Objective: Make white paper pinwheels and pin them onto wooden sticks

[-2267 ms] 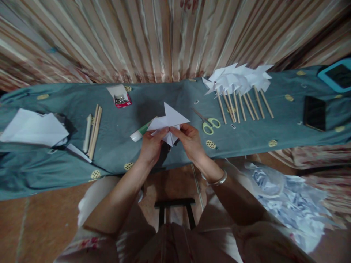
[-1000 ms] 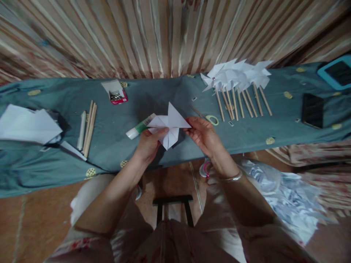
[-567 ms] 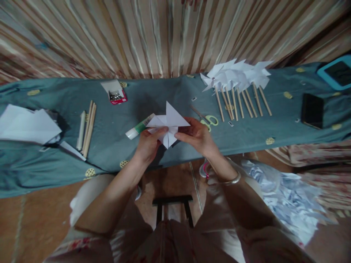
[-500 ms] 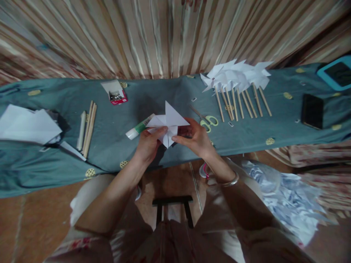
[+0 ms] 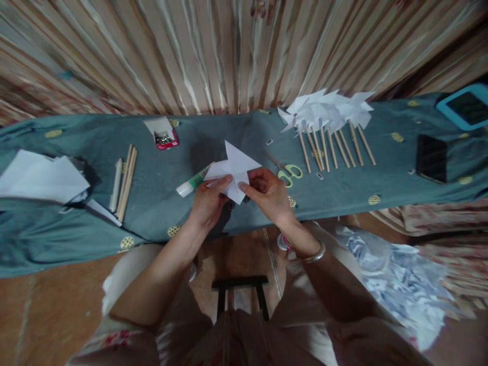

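Observation:
A white folded paper pinwheel (image 5: 238,165) is held between both hands above the table's front part. My left hand (image 5: 209,203) grips its left side, thumb on top near the centre. My right hand (image 5: 269,195) pinches its lower right side, thumb on the paper and fingers partly hidden behind. Just beyond my left hand lies a glue stick (image 5: 190,184) with a green label, its far end under the paper. Green-handled scissors (image 5: 287,173) rest to the right of my right hand.
Several paper pinwheels on sticks (image 5: 328,112) lie at the back right, near a dark phone (image 5: 432,157) and blue-framed tablet (image 5: 467,107). Leftward are an open box of metal pins (image 5: 165,137), wooden sticks (image 5: 127,183) and white paper sheets (image 5: 41,175). Crumpled paper (image 5: 404,284) sits below right.
The right hand has shifted slightly left and its fingers have drawn in on the paper. The pinwheel is turned and tilted a little. The whole view has moved slightly.

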{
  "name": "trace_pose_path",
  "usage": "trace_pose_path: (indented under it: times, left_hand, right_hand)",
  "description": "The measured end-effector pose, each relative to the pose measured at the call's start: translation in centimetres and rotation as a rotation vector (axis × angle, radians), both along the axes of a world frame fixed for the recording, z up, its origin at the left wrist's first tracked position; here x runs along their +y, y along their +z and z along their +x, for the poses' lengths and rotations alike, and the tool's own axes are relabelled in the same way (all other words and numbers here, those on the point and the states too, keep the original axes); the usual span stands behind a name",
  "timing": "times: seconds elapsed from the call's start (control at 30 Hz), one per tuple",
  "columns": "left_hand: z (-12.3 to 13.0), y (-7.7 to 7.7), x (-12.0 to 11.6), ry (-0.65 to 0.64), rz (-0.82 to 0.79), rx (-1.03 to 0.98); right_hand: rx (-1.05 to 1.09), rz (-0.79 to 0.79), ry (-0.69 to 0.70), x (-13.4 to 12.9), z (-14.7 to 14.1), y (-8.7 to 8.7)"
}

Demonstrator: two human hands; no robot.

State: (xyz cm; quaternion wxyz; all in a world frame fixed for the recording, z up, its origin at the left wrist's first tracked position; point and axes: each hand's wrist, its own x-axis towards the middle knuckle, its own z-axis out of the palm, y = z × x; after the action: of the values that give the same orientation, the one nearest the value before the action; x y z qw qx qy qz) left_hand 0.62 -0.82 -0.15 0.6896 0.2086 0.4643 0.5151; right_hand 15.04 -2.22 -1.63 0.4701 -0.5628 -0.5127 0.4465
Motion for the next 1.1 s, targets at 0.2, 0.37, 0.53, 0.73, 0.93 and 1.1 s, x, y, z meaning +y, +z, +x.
trace_pose_path:
  times: [0.2,0.37,0.53,0.73,0.93,1.1]
  left_hand:
    - [0.1,0.1,0.1,0.004,0.017,-0.015]
    - [0.0,0.4,0.1,0.013,0.020,-0.002]
    - [-0.1,0.2,0.2,0.025,0.024,-0.001]
    - [0.0,-0.1,0.0,0.003,0.013,0.018]
    - [0.0,-0.2,0.1,-0.004,0.028,0.054]
    - [0.0,0.4,0.1,-0.039,0.030,0.056]
  right_hand:
    - [-0.424,0.189,-0.049,-0.6,0.1,0.8]
    - [-0.251,0.105,-0.037,-0.2,-0.1,0.5]
    - [0.240,0.024,-0.047,0.8,-0.3,-0.1]
    - [0.436,-0.025,-0.132,1.5,0.4,-0.3]
    - [0.473,-0.021,-0.150,1.3,1.2,1.0]
    - [0.482,-0.056,-0.054,1.1,2.1,1.6]
